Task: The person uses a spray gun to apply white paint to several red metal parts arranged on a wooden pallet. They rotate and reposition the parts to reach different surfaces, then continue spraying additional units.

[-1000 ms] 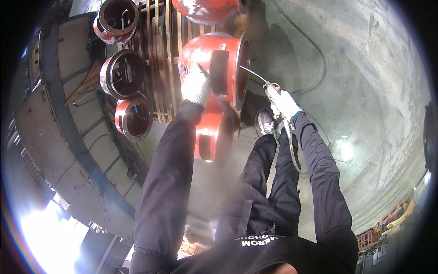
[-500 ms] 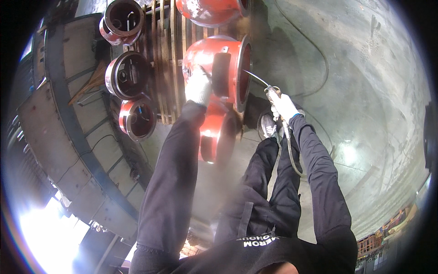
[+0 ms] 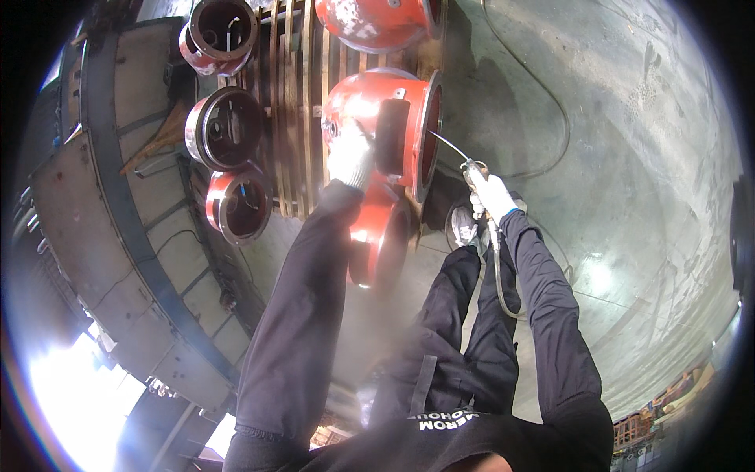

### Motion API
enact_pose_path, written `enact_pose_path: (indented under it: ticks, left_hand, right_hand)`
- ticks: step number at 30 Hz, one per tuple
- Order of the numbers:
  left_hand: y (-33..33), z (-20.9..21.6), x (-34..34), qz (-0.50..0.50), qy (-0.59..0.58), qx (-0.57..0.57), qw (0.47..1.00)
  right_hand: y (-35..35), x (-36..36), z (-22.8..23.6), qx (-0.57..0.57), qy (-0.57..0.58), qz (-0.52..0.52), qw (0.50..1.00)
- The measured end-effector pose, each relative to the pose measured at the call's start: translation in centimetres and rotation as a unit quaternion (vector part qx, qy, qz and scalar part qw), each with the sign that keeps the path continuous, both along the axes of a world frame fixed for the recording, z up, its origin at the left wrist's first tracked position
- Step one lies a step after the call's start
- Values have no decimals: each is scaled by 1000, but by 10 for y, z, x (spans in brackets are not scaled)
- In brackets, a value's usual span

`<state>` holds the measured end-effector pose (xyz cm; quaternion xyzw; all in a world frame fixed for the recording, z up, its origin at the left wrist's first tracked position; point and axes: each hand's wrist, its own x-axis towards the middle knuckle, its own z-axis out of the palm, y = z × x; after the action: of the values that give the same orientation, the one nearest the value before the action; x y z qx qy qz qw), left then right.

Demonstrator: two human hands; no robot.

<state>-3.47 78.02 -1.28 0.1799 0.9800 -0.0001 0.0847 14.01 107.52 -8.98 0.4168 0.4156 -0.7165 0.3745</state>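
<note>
My left hand [image 3: 351, 157], in a white glove, lies on the outer wall of a red metal housing [image 3: 415, 101], beside its dark rectangular opening. Its fingers look laid along the curved surface, though they are hazy. My right hand [image 3: 492, 194], gloved as well, is closed around the handle of an air blow gun [image 3: 475, 170]. From the gun a thin, bent metal nozzle [image 3: 450, 144] reaches to the housing's flanged round mouth, its tip at the opening. A flexible hose [image 3: 499, 271] hangs from the gun's handle past my legs.
The housing sits on a slatted wooden pallet [image 3: 308, 102]. Around it stand more red housings [image 3: 377, 22], [image 3: 381, 236], and several smaller hollow castings [image 3: 222, 130] line the left side. A long hose [image 3: 562, 110] curves over the concrete floor [image 3: 629, 197]. Grey metal framing [image 3: 118, 204] runs along the left.
The housings and pallet have shifted slightly right and down in view. Both hands keep their places, left on the housing and right on the blow gun, with the nozzle still at the mouth.
</note>
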Motion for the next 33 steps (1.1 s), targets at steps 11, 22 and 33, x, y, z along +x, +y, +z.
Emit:
enact_pose_path:
  ticks: [11,22,33]
  left_hand:
    - [8,9,-5,92,-91,38,991]
    - [-4,-3,-2,-8,-21,-15,1000]
    - [-1,0,-1,-17,2,9,1000]
  right_hand:
    - [4,-6,15,-10,-3,16,1000]
    - [12,-10,6,-18,-1,23,1000]
    - [10,-5,4,-18,-3,6,1000]
